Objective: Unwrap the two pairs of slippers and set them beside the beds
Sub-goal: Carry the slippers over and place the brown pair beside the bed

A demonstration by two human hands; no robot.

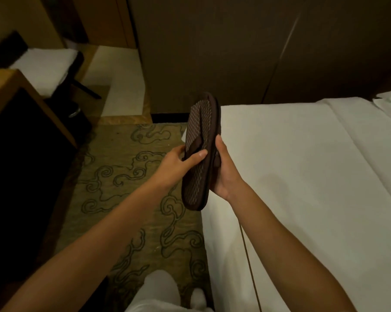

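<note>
1. We hold a pair of dark brown slippers (200,152) pressed flat together, upright in the air, toes pointing away from us, over the edge where the carpet (122,176) meets the bed (291,176).
2. Our left hand (178,164) grips the slippers from the left side: the thumb lies across the patterned face near the strap, and the fingers wrap behind, out of sight.
3. Our right hand (223,170) clasps the right edge of the pair, palm against it, fingers curled round the far side.
4. We cannot tell whether any wrapper is on the slippers; no film or band shows clearly in this dim light.
5. The bed, made up in white, fills the right of the view, and the slippers hang just off its left corner.
6. The patterned carpet runs below us, with our pale trouser leg (158,291) and foot at the bottom.
7. A wooden desk (14,91) stands at the left, and a chair (55,70) with a white seat sits beyond it.
8. A dark wall (235,52) rises ahead, behind the slippers.
</note>
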